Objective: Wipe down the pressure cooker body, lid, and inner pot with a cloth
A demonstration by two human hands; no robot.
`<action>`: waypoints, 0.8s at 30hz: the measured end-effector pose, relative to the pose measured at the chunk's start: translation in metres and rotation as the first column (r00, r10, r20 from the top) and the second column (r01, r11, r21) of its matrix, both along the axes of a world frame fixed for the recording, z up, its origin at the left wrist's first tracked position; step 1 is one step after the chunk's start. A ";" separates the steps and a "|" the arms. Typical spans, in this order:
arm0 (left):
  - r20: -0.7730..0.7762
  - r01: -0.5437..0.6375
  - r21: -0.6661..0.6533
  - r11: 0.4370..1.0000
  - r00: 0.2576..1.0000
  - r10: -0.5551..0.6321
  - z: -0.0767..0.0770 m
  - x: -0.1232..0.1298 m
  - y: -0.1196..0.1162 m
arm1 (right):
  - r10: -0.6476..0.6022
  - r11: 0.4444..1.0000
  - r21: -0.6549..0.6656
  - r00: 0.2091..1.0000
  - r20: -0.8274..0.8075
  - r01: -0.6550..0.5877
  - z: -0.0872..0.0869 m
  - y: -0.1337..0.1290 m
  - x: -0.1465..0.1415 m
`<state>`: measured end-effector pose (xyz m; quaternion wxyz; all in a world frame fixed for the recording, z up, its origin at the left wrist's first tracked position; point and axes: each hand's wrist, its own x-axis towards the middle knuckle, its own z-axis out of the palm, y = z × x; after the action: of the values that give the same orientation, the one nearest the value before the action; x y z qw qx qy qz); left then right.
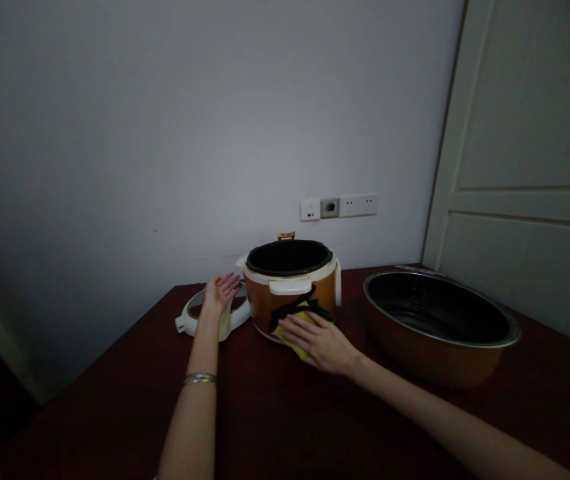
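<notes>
A brown-and-white electric cooker body [259, 300] with a dark interior stands on the table near the wall. My right hand [322, 343] presses a yellow cloth [295, 337] against its front, below the white handle [291, 287]. Black patches show around the cloth; whether they are the cooker's panel or part of the cloth I cannot tell. To the left, my left hand [222, 290] is held beside the cooker with its palm turned up, fingers extended and nothing in it. Partly behind that hand and wrist lies a white ring-shaped lid [189, 325], touching or close to the cooker.
At right on the dark red table [275, 413] sits a large inner pot [435, 357], brown outside and dark inside. Wall sockets [359, 205] are above and behind the cooker. A pale door [525, 253] stands to the right.
</notes>
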<state>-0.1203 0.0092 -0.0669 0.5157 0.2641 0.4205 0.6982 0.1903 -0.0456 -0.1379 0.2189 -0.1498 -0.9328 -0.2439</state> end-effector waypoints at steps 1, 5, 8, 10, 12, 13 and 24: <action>-0.010 -0.004 -0.003 1.000 1.000 0.004 0.001 0.002 0.001 | -0.016 1.000 -0.001 1.000 -0.017 0.016 0.010 0.000 0.003; -0.048 -0.013 -0.026 1.000 0.999 0.012 0.004 0.013 0.005 | -0.057 0.998 -0.015 0.995 -0.085 0.056 0.031 0.001 -0.003; -0.073 -0.011 -0.019 1.000 0.997 0.010 0.005 0.019 0.008 | -0.007 1.000 -0.028 0.999 -0.038 0.006 0.022 0.001 -0.003; -0.087 -0.016 -0.018 1.000 0.996 0.014 0.005 0.020 0.010 | 0.043 0.997 -0.058 0.999 0.028 -0.041 0.010 0.001 0.006; -0.097 -0.024 -0.026 0.999 0.995 0.021 0.004 0.021 0.011 | 0.082 0.991 -0.110 0.993 0.080 -0.073 -0.001 0.000 0.021; -0.097 -0.031 -0.030 0.999 0.995 0.028 0.004 0.022 0.011 | 0.097 0.987 -0.140 0.990 0.100 -0.082 -0.005 -0.001 0.029; -0.110 -0.128 -0.035 0.991 0.986 0.124 0.009 0.035 0.004 | -0.162 0.981 -0.124 0.982 -0.094 0.150 0.015 -0.003 0.051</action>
<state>-0.0853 0.0134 -0.0574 0.4525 0.2634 0.4780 0.7052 0.2413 -0.0481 -0.1226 0.2379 -0.2475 -0.9182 -0.1977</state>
